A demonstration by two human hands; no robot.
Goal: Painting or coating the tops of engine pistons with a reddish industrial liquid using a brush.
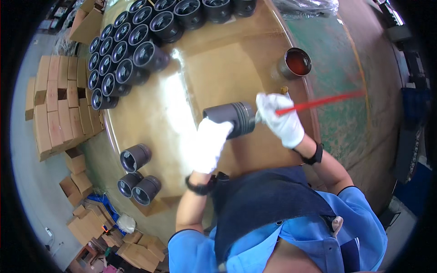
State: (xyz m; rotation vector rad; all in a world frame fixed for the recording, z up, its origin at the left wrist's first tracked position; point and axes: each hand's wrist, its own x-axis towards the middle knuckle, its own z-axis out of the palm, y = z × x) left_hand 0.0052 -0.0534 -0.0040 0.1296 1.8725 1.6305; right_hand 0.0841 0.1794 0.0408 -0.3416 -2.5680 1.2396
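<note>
Your left hand (210,143), in a white glove, grips the dark piston (231,118) from below, holding it lifted above the cardboard-covered table (214,68). Your right hand (280,119), gloved too, is closed around a red-handled brush (318,102) at the piston's crown end. A tin of red liquid (296,63) stands near, beyond the brush. Rows of pistons (127,54) lie well apart at your far left.

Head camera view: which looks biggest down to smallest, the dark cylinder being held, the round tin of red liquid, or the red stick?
1. Red stick: longest by far, though very thin.
2. Dark cylinder, held by the left hand: bulkiest.
3. Tin of red liquid: looks smallest, but it sits farther from the camera, so that is unsure.
The right hand holds the stick.
</note>
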